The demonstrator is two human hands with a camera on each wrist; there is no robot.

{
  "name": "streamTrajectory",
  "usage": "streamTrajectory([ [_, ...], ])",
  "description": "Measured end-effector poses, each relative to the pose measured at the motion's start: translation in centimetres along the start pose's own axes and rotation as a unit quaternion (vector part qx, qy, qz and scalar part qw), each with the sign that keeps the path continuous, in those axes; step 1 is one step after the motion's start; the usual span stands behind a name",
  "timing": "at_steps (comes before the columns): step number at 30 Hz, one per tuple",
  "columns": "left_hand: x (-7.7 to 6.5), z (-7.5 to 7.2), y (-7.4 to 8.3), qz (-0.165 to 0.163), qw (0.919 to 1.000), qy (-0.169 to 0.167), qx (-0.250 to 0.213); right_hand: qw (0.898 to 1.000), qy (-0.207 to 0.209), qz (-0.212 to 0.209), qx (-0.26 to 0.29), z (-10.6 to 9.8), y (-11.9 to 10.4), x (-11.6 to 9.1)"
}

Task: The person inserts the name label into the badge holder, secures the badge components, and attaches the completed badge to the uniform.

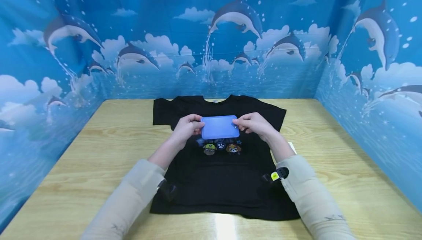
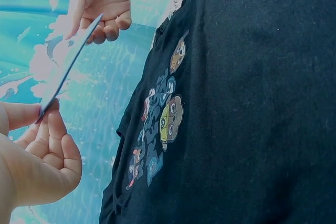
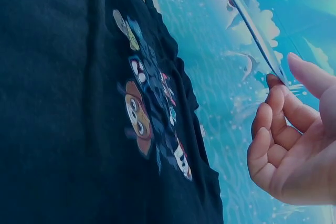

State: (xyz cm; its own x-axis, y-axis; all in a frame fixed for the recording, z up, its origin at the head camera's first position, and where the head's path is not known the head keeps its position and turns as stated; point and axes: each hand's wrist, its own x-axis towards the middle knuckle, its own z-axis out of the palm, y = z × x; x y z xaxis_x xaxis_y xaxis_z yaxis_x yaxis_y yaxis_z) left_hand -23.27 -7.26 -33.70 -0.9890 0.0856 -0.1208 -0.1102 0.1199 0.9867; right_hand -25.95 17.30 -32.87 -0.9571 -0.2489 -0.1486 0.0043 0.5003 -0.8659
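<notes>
A thin blue plastic board [image 1: 219, 127] with rounded corners is held level above a black T-shirt [image 1: 214, 185]. My left hand [image 1: 185, 129] pinches its left end between thumb and fingers. At the opposite end, my right hand [image 1: 258, 125] pinches the board near a small dark spot by the edge. Both wrist views show the board [image 2: 71, 69] nearly edge-on, raised off the cloth. The T-shirt lies spread out, neck away from me, with cartoon dog faces [image 1: 221, 147] printed on its chest; the board hides part of the print.
The shirt lies on a light wood-grain table [image 1: 115, 152]. A blue dolphin-patterned curtain [image 1: 184, 24] surrounds the back and both sides. Something white [image 1: 292, 147] shows beside the shirt's right edge, partly covered by my right forearm.
</notes>
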Motion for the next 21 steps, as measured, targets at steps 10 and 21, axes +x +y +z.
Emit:
streamTrajectory([
  [10,0.1,-0.1,0.0,-0.006,1.0,0.005,0.001,0.998,-0.002,0.011,0.061,1.1,-0.2,0.1],
  [21,0.1,-0.3,-0.1,0.001,0.9999,0.014,-0.003,0.993,0.003,0.013,0.119,1.8,-0.8,0.1],
])
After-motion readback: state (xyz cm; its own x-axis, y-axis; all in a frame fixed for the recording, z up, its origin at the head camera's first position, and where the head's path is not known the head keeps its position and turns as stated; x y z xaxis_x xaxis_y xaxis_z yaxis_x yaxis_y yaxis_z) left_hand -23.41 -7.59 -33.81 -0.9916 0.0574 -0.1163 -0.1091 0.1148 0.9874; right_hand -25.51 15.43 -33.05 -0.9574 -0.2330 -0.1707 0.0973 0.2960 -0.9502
